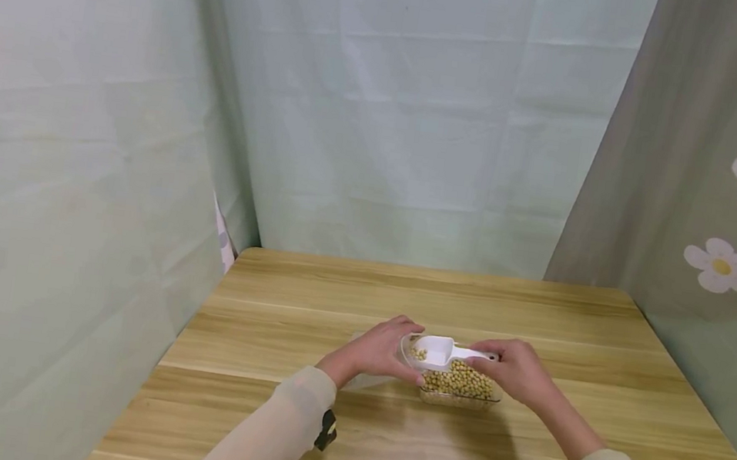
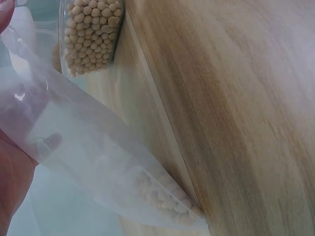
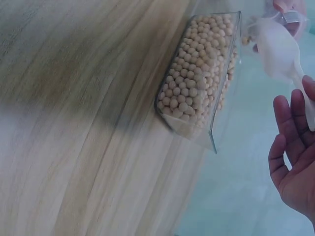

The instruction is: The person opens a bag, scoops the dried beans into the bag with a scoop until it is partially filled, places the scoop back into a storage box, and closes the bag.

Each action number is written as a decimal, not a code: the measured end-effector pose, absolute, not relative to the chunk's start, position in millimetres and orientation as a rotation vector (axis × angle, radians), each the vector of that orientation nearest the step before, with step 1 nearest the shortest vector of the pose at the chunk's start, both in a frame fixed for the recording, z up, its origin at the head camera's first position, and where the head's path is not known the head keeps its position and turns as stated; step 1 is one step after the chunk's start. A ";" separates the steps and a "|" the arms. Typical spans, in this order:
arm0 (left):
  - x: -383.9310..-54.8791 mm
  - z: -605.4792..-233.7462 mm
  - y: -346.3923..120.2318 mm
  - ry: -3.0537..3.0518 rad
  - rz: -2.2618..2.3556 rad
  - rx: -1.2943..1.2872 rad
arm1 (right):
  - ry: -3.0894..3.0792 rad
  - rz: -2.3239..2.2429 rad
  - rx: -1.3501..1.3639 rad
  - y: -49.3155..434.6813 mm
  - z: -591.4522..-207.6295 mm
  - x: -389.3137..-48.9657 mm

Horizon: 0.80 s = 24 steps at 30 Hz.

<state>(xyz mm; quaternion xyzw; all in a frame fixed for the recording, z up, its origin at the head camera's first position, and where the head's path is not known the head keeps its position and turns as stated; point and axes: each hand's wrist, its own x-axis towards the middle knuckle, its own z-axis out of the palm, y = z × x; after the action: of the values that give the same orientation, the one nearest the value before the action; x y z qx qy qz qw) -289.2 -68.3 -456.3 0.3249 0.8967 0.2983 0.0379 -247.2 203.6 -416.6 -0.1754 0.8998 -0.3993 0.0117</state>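
My left hand (image 1: 384, 350) holds a clear plastic bag (image 2: 93, 142) near its mouth, with thumb and fingers spread to either side. Some soybeans (image 2: 170, 199) lie in the bag's lower end. A white scoop (image 1: 438, 353) is gripped by its handle in my right hand (image 1: 518, 370). The scoop's front edge is at the bag's mouth, with a few soybeans near its tip. Under the scoop, a clear rectangular container (image 3: 189, 129) full of soybeans (image 1: 463, 382) stands on the table, to the right of the bag.
The wooden table (image 1: 305, 284) extends on all sides of the container. Pale curtains (image 1: 419, 112) hang behind and at the left, and a grey curtain with flowers (image 1: 673, 146) hangs at the right.
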 end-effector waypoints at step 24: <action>-287.9 -455.6 -66.8 2.748 0.863 0.944 | 2.733 -1.352 -0.479 252.2 -427.7 -240.0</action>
<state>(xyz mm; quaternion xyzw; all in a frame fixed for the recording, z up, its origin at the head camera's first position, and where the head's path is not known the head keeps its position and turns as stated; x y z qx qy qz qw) -287.9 -66.8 -455.6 0.3109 0.9052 0.2843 0.0555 -240.0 252.2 -427.7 -0.1551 0.8851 -0.4378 0.0276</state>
